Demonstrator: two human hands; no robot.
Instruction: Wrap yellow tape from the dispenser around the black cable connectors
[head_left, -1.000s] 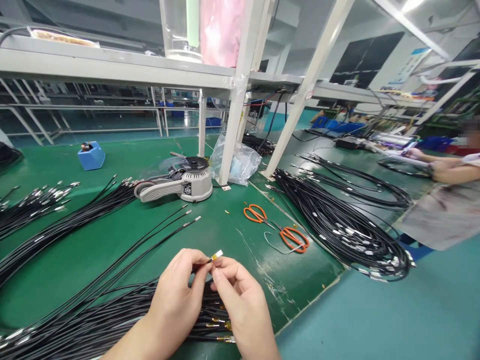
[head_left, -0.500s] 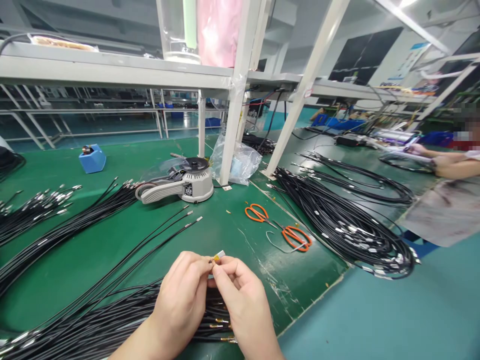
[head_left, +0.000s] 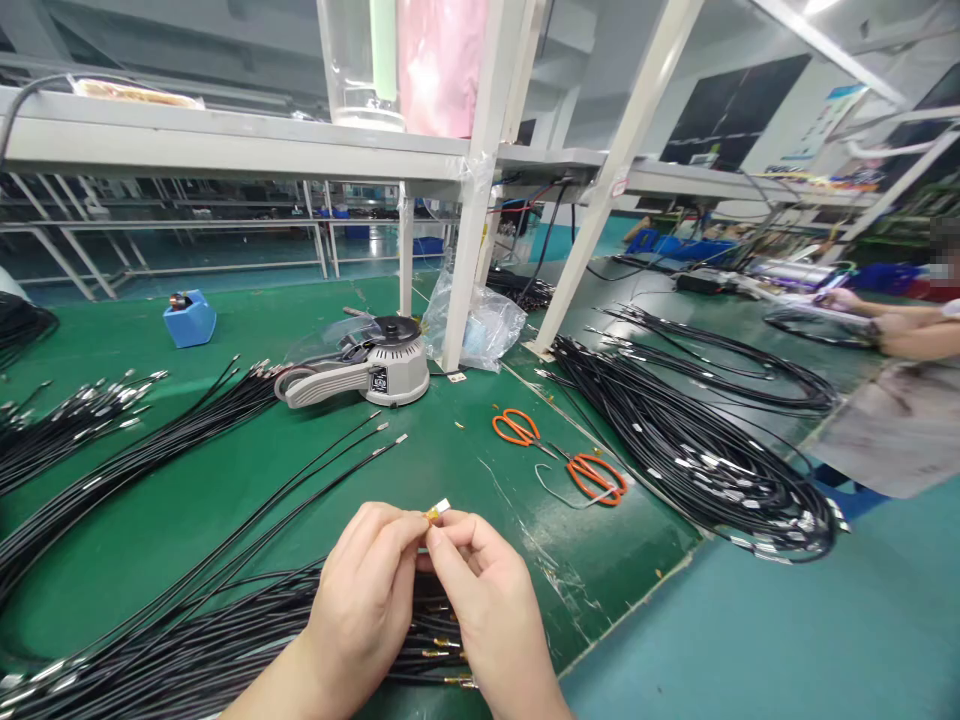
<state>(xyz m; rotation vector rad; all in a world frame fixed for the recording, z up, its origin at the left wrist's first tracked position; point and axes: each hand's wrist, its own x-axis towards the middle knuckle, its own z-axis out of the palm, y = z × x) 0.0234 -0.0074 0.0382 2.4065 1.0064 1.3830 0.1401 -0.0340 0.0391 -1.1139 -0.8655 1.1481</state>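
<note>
My left hand (head_left: pixel 367 590) and my right hand (head_left: pixel 499 600) meet at the front middle of the bench, fingertips pinched together on a cable end. Its white-silver connector (head_left: pixel 443 506) sticks out beyond the fingers, with amber tape (head_left: pixel 432 517) just behind it. My fingers hide the rest of that cable. Under both hands lies a bundle of black cables (head_left: pixel 225 625), several of whose ends (head_left: pixel 442 652) show amber wrapping beside my right hand. A few loose black cables (head_left: pixel 300 478) with silver tips lie to the left.
A grey round tape dispenser (head_left: pixel 396 365) stands ahead. Two orange-handled scissors (head_left: pixel 596 478) lie to the right, near coiled black cables (head_left: pixel 675 450). More cable bundles (head_left: pixel 150 440) and a blue holder (head_left: pixel 190 318) are at left. White posts (head_left: pixel 465 250) carry a shelf. A co-worker's arm (head_left: pixel 911 330) reaches in at right.
My fingers have shifted slightly at the cable end, and the amber tape looks closer against it. The whole view has moved slightly; other things stay in place.
</note>
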